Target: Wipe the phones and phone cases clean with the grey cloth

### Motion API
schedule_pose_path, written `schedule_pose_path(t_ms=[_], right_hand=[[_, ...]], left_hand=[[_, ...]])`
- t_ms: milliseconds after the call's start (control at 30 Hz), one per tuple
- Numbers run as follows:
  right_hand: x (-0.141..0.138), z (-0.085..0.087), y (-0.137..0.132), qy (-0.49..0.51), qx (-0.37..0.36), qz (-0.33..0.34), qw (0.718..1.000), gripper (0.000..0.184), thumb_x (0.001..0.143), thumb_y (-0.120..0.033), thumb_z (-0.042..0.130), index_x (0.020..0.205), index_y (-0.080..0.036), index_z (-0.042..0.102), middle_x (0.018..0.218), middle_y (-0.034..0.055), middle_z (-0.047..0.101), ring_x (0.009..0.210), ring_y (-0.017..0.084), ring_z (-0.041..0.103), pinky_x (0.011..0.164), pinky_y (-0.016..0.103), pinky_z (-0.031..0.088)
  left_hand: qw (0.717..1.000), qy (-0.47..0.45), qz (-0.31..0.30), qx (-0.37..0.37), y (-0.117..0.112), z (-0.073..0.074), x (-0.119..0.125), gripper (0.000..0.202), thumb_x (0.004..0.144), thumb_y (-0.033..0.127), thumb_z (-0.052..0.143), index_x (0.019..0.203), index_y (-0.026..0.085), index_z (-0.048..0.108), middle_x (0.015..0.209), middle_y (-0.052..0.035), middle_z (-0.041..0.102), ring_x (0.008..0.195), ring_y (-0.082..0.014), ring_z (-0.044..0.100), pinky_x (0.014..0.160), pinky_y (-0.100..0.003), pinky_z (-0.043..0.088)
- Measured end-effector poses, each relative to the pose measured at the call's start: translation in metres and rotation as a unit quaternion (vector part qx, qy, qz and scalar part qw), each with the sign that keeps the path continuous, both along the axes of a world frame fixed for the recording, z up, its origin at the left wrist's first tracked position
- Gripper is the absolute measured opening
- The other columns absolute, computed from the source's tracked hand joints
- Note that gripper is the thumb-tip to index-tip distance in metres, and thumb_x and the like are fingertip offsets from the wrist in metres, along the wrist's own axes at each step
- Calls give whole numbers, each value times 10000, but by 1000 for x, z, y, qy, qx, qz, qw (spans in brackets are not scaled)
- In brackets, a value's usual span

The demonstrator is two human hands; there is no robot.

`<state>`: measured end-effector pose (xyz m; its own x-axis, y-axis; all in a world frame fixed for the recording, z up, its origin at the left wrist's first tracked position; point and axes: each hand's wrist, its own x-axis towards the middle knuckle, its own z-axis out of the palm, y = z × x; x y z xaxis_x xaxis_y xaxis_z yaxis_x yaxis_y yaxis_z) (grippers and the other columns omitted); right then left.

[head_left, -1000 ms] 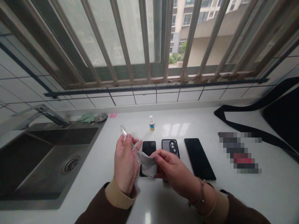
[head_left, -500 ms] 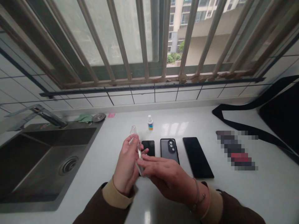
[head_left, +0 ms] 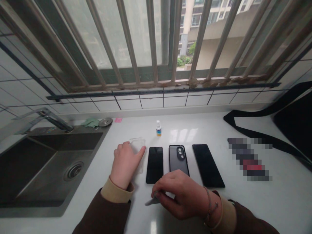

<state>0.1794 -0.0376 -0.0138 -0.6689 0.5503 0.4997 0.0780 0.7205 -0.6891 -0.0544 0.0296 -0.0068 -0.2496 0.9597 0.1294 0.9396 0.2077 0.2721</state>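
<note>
Look at this: the left hand (head_left: 125,164) is down on the desk (head_left: 268,204), fingers together and laid over a clear plastic phone case (head_left: 138,150). It's resting on the case, not clamping it, and the case lies flat just beside a small black phone (head_left: 154,165). Across from it, the right hand (head_left: 179,195) is curled shut on a grey wiping cloth (head_left: 151,202), with only a corner poking out below the fingers, close to the desk. The hands are well apart, and that small phone sits between them.

Moving outward, the clear case looks empty. Next along the row is a phone in a dark case (head_left: 178,161), camera bump up, then a large black phone (head_left: 207,165). Behind them stands a small dropper bottle (head_left: 158,128), white-capped and upright, its contents hidden by the label. Over on the left, a steel sink (head_left: 65,141) shows nothing in its basin but the drain (head_left: 74,171), while a green cloth (head_left: 90,123) and a round metal strainer (head_left: 105,122) lie just behind its rim.
</note>
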Motion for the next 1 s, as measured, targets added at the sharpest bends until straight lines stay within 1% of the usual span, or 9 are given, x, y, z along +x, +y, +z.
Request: schedule_pose_path(t_ms=[67, 167, 300, 433, 667, 833, 900, 967, 1000], right_hand=[[-1, -3, 0, -15, 1, 12, 1000, 123, 972, -211, 600, 1038, -198, 703, 829, 21, 773, 700, 157, 719, 678, 265, 520], [-2, -2, -1, -72, 2, 28, 997, 98, 979, -224, 598, 1008, -208, 691, 817, 5, 764, 670, 137, 689, 651, 251, 477], [-2, 3, -2, -176, 17, 14, 984, 83, 960, -226, 594, 914, -218, 663, 759, -10, 739, 597, 127, 630, 587, 267, 390], [-3, 6, -2, -235, 27, -3, 972, 102, 956, -242, 586, 867, -218, 629, 759, -8, 734, 588, 123, 600, 569, 285, 331], [-4, 0, -1, -272, 42, -31, 961, 125, 969, -267, 584, 857, -214, 603, 784, -4, 750, 579, 120, 585, 564, 319, 264], [-5, -2, -1, -278, 54, -40, 958, 130, 973, -254, 591, 854, -209, 611, 781, -1, 755, 572, 118, 584, 569, 328, 249], [-5, -2, -1, -280, 57, -44, 957, 120, 967, -246, 599, 856, -206, 616, 785, 1, 759, 567, 117, 583, 569, 334, 238], [-6, -2, -2, -281, 59, -47, 957, 111, 963, -240, 603, 860, -204, 621, 789, 2, 763, 565, 117, 585, 568, 339, 229], [-6, -1, -2, -281, 59, -48, 957, 112, 962, -239, 604, 857, -203, 621, 788, 2, 764, 564, 117, 587, 567, 339, 227]], left_hand=[[995, 88, -9, -55, -2, -2, 2, 712, 958, 623, 585, 1252, -22, 656, 1188, -290, 687, 1185, -446, 627, 1066, -513, 467], [986, 140, -6, -90, -5, -3, 5, 680, 993, 634, 542, 1220, 4, 664, 1174, -272, 686, 1136, -418, 640, 1009, -465, 478], [985, 142, 15, -97, -10, -3, 6, 700, 989, 669, 548, 1250, 28, 655, 1232, -262, 654, 1141, -425, 631, 939, -442, 493], [985, 128, 18, -111, -13, -2, 7, 706, 989, 668, 544, 1265, 26, 642, 1249, -272, 638, 1148, -444, 627, 908, -459, 503], [981, 170, 12, -97, -19, -1, 12, 730, 1004, 640, 565, 1290, -31, 590, 1164, -284, 653, 1041, -404, 686, 920, -439, 512], [979, 176, 28, -102, -25, 2, 17, 703, 997, 658, 584, 1234, -2, 630, 1106, -263, 672, 1020, -412, 702, 851, -426, 538], [979, 177, 40, -91, -26, 5, 19, 814, 980, 686, 599, 1339, -44, 598, 1106, -274, 676, 1015, -418, 700, 820, -429, 549], [980, 184, 51, -57, -26, 9, 21, 953, 979, 702, 590, 1489, -97, 493, 1113, -290, 674, 1008, -424, 692, 808, -447, 561], [981, 185, 49, -33, -24, 11, 21, 963, 995, 694, 567, 1534, -97, 458, 1118, -291, 671, 1017, -427, 685, 816, -461, 566]])
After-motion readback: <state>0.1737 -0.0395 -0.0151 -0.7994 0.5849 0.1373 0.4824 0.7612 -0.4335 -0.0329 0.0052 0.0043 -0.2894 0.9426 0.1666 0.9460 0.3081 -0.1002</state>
